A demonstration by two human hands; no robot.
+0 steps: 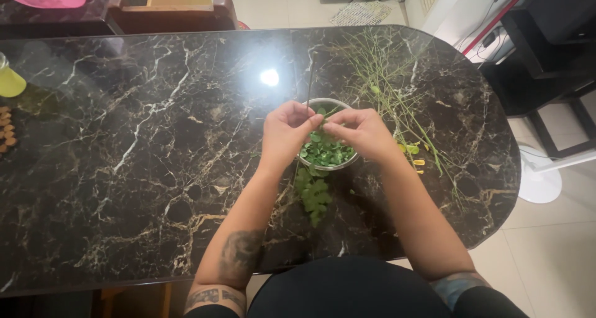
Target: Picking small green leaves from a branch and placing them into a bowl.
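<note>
Green leaves fill the steel bowl [304,163]; left hand [285,134] and right hand [362,132] both pinch a thin stem [310,82] right above it, so stripped leaves land inside. Bare stems [385,82] piled aside right.

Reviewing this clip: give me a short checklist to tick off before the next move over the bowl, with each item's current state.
1. Both hands above the round metal bowl: ok; left hand and right hand meet over it.
2. Thin green stem pinched in the fingers: ok at the left grip; the right grip's hold cannot be told.
3. Bowl catching small green leaves: ok.
4. Leafy green sprig lying ready on the black marble table: ok, just in front of the bowl.
5. Pile of stripped thin stems clear of the bowl: ok, on its right.
</note>
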